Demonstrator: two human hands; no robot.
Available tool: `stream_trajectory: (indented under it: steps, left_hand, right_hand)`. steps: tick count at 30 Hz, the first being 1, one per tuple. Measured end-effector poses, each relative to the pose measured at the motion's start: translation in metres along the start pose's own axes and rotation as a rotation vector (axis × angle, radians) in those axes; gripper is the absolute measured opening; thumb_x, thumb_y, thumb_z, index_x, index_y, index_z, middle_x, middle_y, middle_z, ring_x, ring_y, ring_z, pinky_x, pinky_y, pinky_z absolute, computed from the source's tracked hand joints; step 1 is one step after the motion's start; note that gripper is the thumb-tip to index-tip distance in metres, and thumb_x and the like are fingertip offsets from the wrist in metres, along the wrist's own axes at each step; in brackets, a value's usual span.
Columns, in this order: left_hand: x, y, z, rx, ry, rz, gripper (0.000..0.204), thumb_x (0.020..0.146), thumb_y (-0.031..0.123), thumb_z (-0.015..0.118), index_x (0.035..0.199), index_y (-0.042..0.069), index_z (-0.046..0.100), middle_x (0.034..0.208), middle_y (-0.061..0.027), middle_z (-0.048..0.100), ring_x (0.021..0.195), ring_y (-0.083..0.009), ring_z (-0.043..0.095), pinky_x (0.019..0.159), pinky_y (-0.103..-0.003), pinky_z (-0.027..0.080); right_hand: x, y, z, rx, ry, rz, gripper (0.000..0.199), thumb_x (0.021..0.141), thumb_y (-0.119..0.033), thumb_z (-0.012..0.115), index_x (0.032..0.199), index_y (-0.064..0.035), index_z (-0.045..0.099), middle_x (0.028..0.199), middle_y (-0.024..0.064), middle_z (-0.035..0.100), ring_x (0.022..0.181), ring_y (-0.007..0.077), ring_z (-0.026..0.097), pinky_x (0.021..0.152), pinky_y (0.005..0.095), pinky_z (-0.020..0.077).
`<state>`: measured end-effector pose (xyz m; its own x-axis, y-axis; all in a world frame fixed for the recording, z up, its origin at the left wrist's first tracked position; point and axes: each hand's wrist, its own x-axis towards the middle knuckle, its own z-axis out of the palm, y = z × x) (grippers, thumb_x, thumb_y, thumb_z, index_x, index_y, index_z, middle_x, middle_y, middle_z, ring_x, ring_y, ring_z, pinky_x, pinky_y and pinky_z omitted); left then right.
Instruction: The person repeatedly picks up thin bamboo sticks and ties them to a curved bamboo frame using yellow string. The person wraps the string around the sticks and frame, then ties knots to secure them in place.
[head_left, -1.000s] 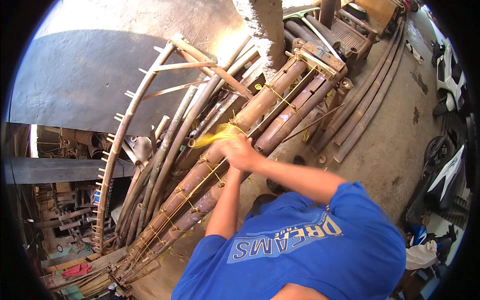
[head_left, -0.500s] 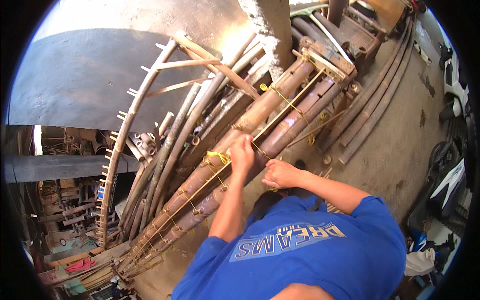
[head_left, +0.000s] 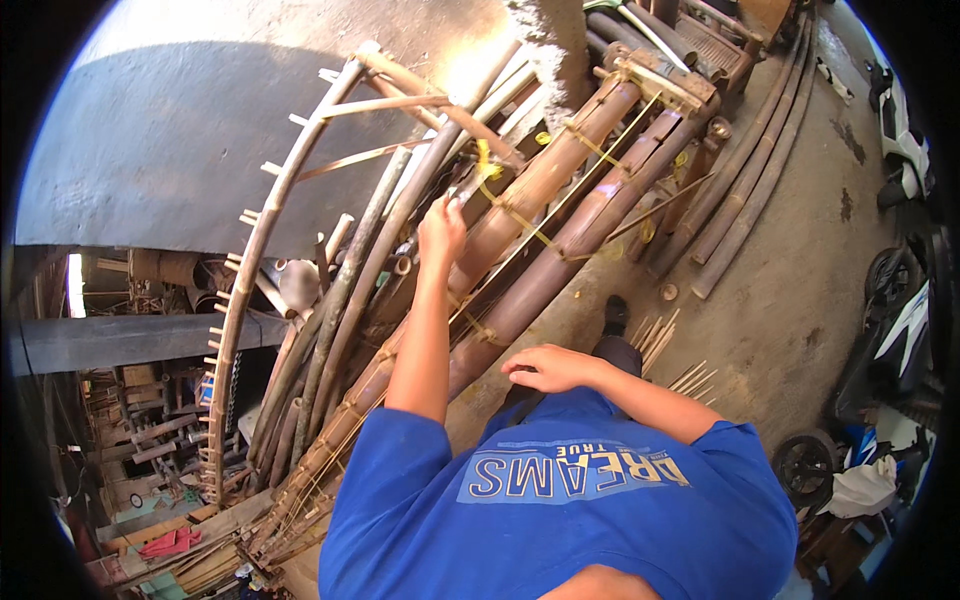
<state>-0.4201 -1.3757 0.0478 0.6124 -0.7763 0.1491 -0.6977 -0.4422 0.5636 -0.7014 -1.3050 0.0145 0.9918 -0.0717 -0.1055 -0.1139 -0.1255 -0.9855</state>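
Two thick brown bamboo poles, the far pole [head_left: 520, 205] and the near pole [head_left: 560, 245], run side by side diagonally, with a thin bamboo strip [head_left: 515, 255] between them. Yellow cord lashings [head_left: 530, 228] tie them at intervals. My left hand [head_left: 442, 232] is raised by the far pole's outer side, fingers curled in; what they hold is too small to make out. Just beyond its fingertips hangs a bunch of loose yellow cord [head_left: 486, 165]. On the near side, my right hand [head_left: 548, 368] hovers apart from the poles, fingers loosely bent, with nothing visible in them.
A curved bamboo frame with pegs [head_left: 268, 225] leans at the left wall, beside stacked poles [head_left: 345, 280]. Long bamboo poles [head_left: 750, 180] lie on the floor at right, near a motorbike [head_left: 905, 350]. Thin sticks [head_left: 665, 350] lie by my foot [head_left: 615, 312].
My left hand has moved up and left, beyond the far pole, and the yellow cord bunch is higher. My right hand has left the cord at the poles and drawn back toward me.
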Motion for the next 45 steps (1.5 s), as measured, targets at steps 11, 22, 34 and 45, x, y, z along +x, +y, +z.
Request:
stream_trajectory:
  steps: [11, 22, 34, 45]
  left_hand:
    - [-0.174, -0.088, -0.009, -0.226, -0.039, 0.068, 0.024, 0.094, 0.02, 0.061, 0.107, 0.001, 0.055, 0.085, -0.0133, 0.057, 0.079, -0.0293, 0.054, 0.085, -0.045, 0.045]
    - [-0.175, -0.061, -0.041, -0.057, -0.139, -0.158, 0.031, 0.103, 0.034, 0.048, 0.106, 0.011, 0.069, 0.094, -0.0166, 0.072, 0.094, -0.0367, 0.067, 0.091, -0.051, 0.037]
    - [-0.039, -0.074, -0.049, -0.192, 0.326, -0.086, 0.025, 0.099, 0.022, 0.054, 0.1, 0.002, 0.07, 0.078, -0.0177, 0.071, 0.068, -0.0313, 0.067, 0.063, -0.041, 0.051]
    - [-0.166, -0.168, -0.163, 0.137, -0.005, -0.098, 0.036, 0.102, 0.024, 0.044, 0.118, 0.0, 0.066, 0.11, -0.0269, 0.068, 0.105, -0.0441, 0.064, 0.093, -0.051, 0.049]
  right_hand:
    - [0.175, -0.126, 0.046, 0.209, 0.493, -0.296, 0.031, 0.097, -0.024, 0.046, 0.086, -0.0006, 0.063, 0.078, 0.0114, 0.062, 0.078, 0.0208, 0.063, 0.076, 0.0324, 0.0517]
    - [0.1, -0.129, -0.014, -0.013, -0.062, -0.149, 0.037, 0.098, -0.029, 0.053, 0.076, -0.0013, 0.063, 0.073, 0.0167, 0.064, 0.07, 0.0335, 0.061, 0.071, 0.043, 0.0509]
    - [0.033, -0.015, 0.047, -0.625, 0.12, -0.146, 0.02, 0.078, -0.023, 0.064, 0.085, -0.0042, 0.065, 0.075, 0.0185, 0.065, 0.079, 0.036, 0.066, 0.086, 0.0488, 0.0473]
    - [0.068, -0.013, 0.223, 1.084, 0.071, 0.398, 0.057, 0.098, -0.046, 0.056, 0.144, -0.0146, 0.046, 0.127, 0.0077, 0.062, 0.113, 0.0187, 0.06, 0.093, 0.0337, 0.0484]
